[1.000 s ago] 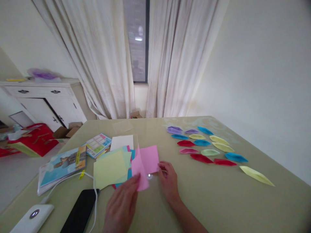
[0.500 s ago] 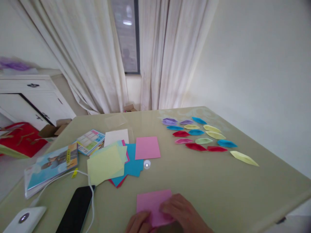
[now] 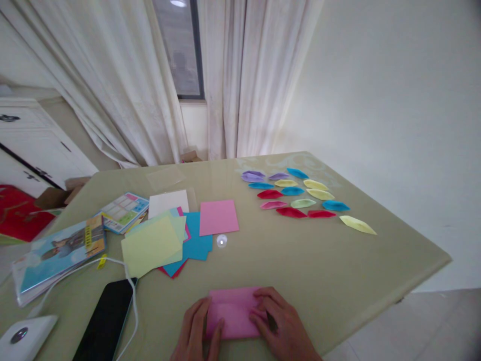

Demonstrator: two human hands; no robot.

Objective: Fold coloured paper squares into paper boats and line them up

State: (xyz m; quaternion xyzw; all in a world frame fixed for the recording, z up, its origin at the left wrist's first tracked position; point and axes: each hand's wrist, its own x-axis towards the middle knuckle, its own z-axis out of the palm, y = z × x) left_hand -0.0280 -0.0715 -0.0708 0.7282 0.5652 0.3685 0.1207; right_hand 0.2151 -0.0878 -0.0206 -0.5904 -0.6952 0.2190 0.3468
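A pink sheet of origami paper (image 3: 235,316), partly folded into a wide rectangle, lies at the near edge of the table. My left hand (image 3: 197,328) grips its left side, with thumb on top and fingers along the edge. At the right end, my right hand (image 3: 280,321) pinches the paper between thumb and fingers. Beyond them lies a flat pink square sheet (image 3: 219,218), overlapping blue sheets (image 3: 197,240). A small clear round object (image 3: 221,241) sits just in front of it.
Several folded paper boats (image 3: 291,190) stand in rows at the back right. Pale yellow sheets (image 3: 152,243), a booklet (image 3: 63,250), a black phone (image 3: 107,318), a white device (image 3: 26,338) and its cable (image 3: 135,306) occupy the left side.
The pink paper has gone from a taller, squarer shape to a lower, wider rectangle. My hands have moved apart to its two ends. The camera view has shifted.
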